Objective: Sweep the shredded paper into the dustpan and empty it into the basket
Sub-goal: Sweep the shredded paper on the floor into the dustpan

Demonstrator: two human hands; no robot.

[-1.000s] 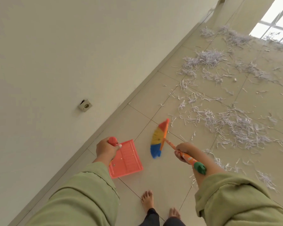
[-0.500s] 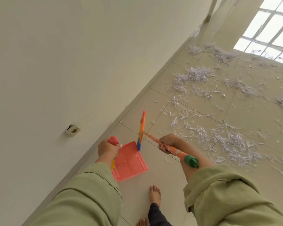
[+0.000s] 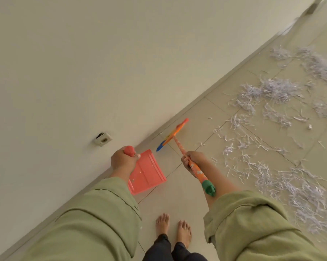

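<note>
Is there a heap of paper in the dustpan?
No, the dustpan holds only a few specks; the shredded paper lies on the floor.

My left hand [image 3: 123,162] is in the middle of the frame, a bit left, on the dustpan [image 3: 146,173] handle. The dustpan sits just right of it and below, close to the wall [image 3: 83,63], which fills the upper left of the frame. A socket [image 3: 103,139] is on the wall, up and left of my left hand. My right hand [image 3: 191,160] is right of the dustpan, on the broom [image 3: 179,146] stick. The broom head is above the dustpan, near the bottom of the wall. The paper [image 3: 271,159] lies on the floor [image 3: 177,200] at the right side of the frame, apart from the dustpan. My feet [image 3: 173,228] are at the bottom middle, below the dustpan, between my sleeves.
</note>
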